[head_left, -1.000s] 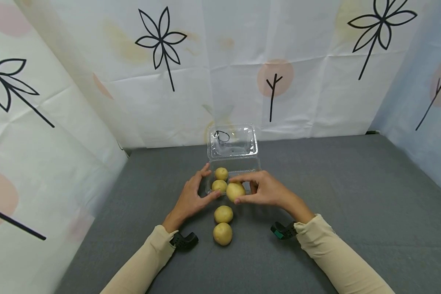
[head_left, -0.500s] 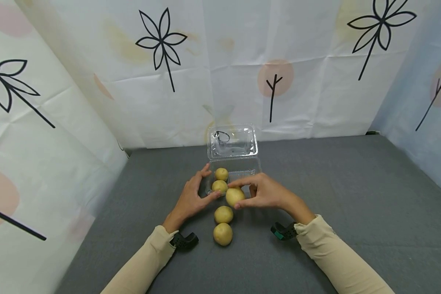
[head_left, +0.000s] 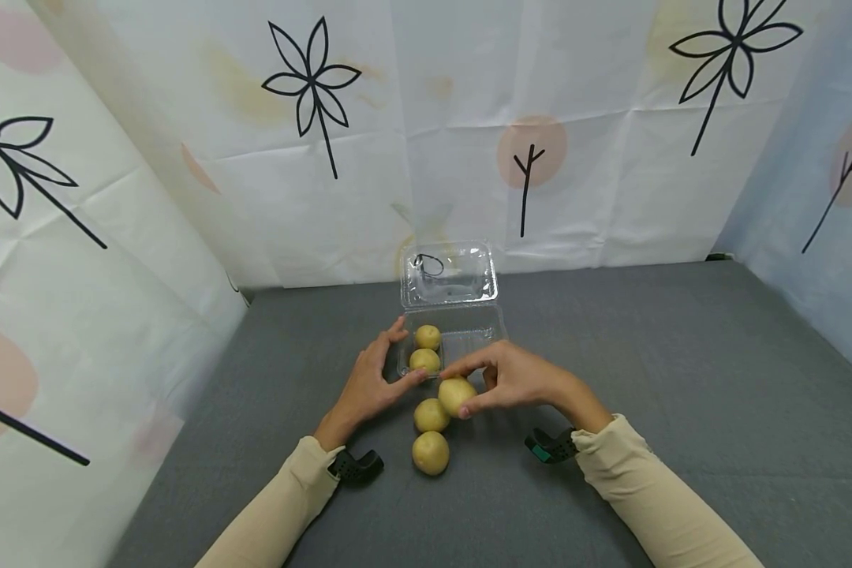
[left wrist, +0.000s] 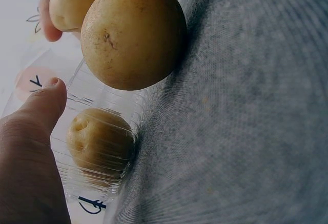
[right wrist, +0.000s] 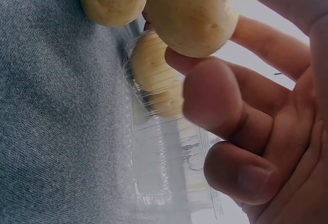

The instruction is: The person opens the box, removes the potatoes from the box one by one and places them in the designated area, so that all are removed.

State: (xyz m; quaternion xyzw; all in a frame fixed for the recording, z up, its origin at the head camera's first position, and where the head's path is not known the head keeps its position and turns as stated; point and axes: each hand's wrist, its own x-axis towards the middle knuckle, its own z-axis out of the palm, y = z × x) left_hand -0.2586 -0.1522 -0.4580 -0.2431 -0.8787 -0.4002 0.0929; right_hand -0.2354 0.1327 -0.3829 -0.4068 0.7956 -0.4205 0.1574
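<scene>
The potato [head_left: 457, 396] is pinched between the thumb and fingertips of the right hand [head_left: 514, 377], just in front of the near edge of the clear container [head_left: 472, 339]. The right wrist view shows other fingers curled in beneath, off the skin. That fingertip hold suits a round, smooth thing, provided thumb and fingers press across its widest part; too near the end, it could roll out.

The left hand [head_left: 372, 379] is spread along the container's left side, its thumb straight and close to the near rim. Light, steady pressure there should stop so thin a tray sliding if knocked; squeezing harder would likely buckle the wall.

Inside, on the left, sit a far potato [head_left: 427, 337] and a near potato [head_left: 424, 360], one behind the other. Passing over the rim calls for a little height, clear of both. The lid [head_left: 449, 272] leans back beyond, out of the way.

Closer to the person, a middle potato [head_left: 431, 415] and a front potato [head_left: 430, 453] lie on the counter [head_left: 653, 379]. The held one overlaps the middle one in the head view; whether they touch cannot be told, so a gentle, unhurried movement is best there.
</scene>
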